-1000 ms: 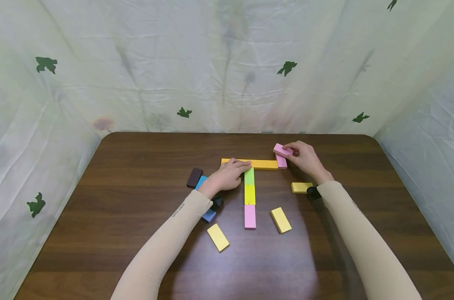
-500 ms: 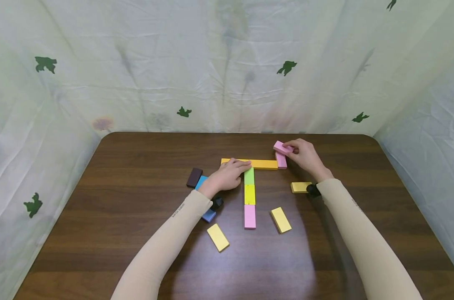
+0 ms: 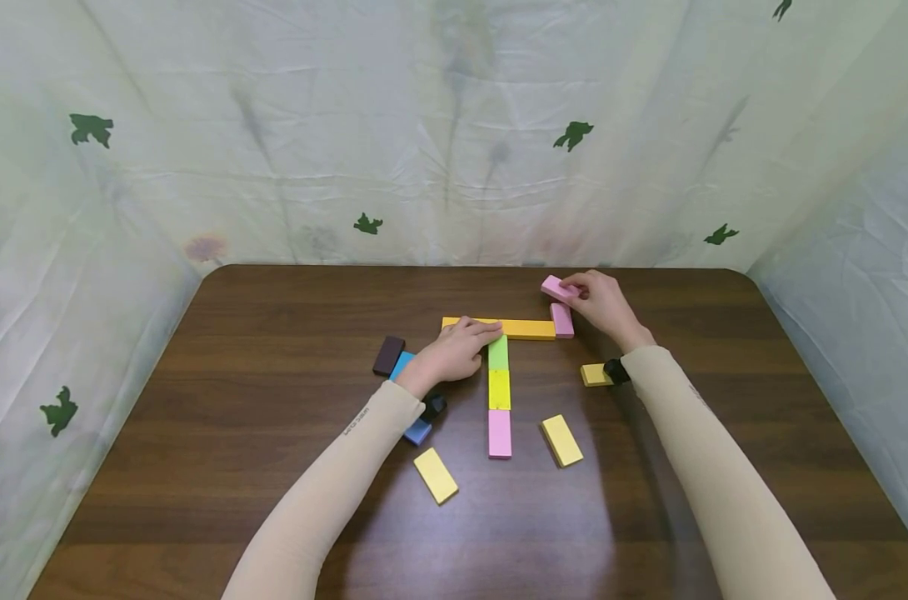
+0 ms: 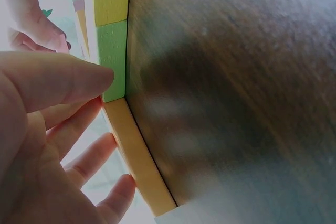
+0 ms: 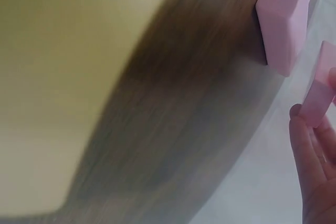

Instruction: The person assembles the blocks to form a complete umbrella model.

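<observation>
My right hand (image 3: 602,307) pinches a pink block (image 3: 555,288) between thumb and fingers, beyond another pink block (image 3: 562,321) at the right end of an orange row (image 3: 529,330). In the right wrist view the held pink block (image 5: 319,90) is apart from the pink block (image 5: 283,22) on the table. A green block (image 3: 497,354), a bright yellow block (image 3: 500,389) and a pink block (image 3: 500,433) run from that row towards me. My left hand (image 3: 457,348) rests where green meets orange, fingers extended along the orange side (image 4: 139,156), thumb by the green block (image 4: 113,59).
Pale yellow blocks (image 3: 436,476) lie at the front, one of them (image 3: 562,440) right of the column and another (image 3: 595,375) by my right wrist. A dark brown block (image 3: 389,356) and blue blocks (image 3: 418,432) sit near my left forearm. Pale cloth (image 3: 454,167) hangs behind the table.
My right hand has moved farther back and slightly left with the pink block, which no longer overlaps the pink block on the table. My left hand has stayed put.
</observation>
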Demonstrator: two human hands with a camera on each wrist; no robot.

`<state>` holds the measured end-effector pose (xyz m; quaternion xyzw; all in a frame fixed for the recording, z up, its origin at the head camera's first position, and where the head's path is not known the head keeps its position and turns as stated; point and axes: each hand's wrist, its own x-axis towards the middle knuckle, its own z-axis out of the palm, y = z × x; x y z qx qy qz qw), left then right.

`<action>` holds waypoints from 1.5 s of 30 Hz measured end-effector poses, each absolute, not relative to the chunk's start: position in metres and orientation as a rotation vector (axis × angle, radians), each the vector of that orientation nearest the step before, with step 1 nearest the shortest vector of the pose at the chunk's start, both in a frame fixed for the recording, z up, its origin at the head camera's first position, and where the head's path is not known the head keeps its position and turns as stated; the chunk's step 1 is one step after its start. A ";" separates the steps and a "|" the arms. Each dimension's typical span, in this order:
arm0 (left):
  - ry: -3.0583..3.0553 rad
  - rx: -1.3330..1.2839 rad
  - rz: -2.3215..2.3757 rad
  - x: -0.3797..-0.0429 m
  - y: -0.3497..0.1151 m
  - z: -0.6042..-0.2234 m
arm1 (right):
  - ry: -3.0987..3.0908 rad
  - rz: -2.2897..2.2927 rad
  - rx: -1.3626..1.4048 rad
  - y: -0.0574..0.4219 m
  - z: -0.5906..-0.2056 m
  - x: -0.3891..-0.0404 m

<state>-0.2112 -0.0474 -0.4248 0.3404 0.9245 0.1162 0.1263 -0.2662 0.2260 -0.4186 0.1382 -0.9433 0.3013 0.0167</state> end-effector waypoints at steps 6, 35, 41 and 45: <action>2.695 0.992 0.328 -0.211 -0.048 -0.426 | -2.990 0.957 0.337 0.220 -0.420 -0.271; 2.688 0.983 0.365 -0.210 -0.048 -0.427 | -3.112 0.886 0.232 0.207 -0.421 -0.282; 2.696 0.986 0.356 -0.211 -0.048 -0.427 | -3.157 0.923 0.224 0.208 -0.421 -0.282; 2.698 0.982 0.357 -0.211 -0.048 -0.426 | -3.186 0.882 0.281 0.209 -0.420 -0.281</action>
